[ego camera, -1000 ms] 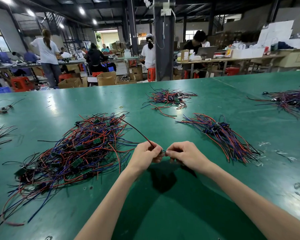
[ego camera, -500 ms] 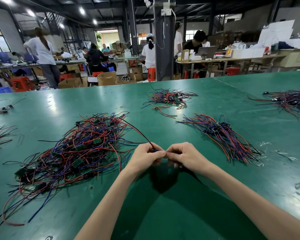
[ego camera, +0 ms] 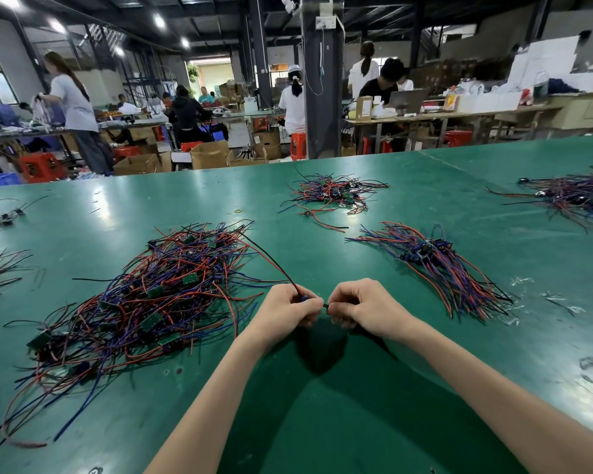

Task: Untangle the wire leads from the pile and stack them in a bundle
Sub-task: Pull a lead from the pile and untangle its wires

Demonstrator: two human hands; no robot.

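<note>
Both hands close together, left hand (ego camera: pixel 285 307) and right hand (ego camera: pixel 365 307) pinching one wire lead (ego camera: pixel 271 260), tangled pile (ego camera: pixel 144 299) left, bundle (ego camera: pixel 439 265) right, green table (ego camera: pixel 322 405).

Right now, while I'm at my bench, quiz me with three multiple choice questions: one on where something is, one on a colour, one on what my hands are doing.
1. Relative to the left hand and right hand, where does the straightened bundle lie?
A) to their right
B) to their left
C) beneath them

2. What colour is the table top?
A) white
B) green
C) grey

3. What are the two hands doing?
A) lying flat on the table
B) pinching one wire lead between them
C) curled, holding nothing

Answers:
1 A: the bundle lies out past the right hand.
2 B: the bare top is green throughout.
3 B: the fingers of both hands pinch the lead, which runs back toward the tangled pile.
</note>
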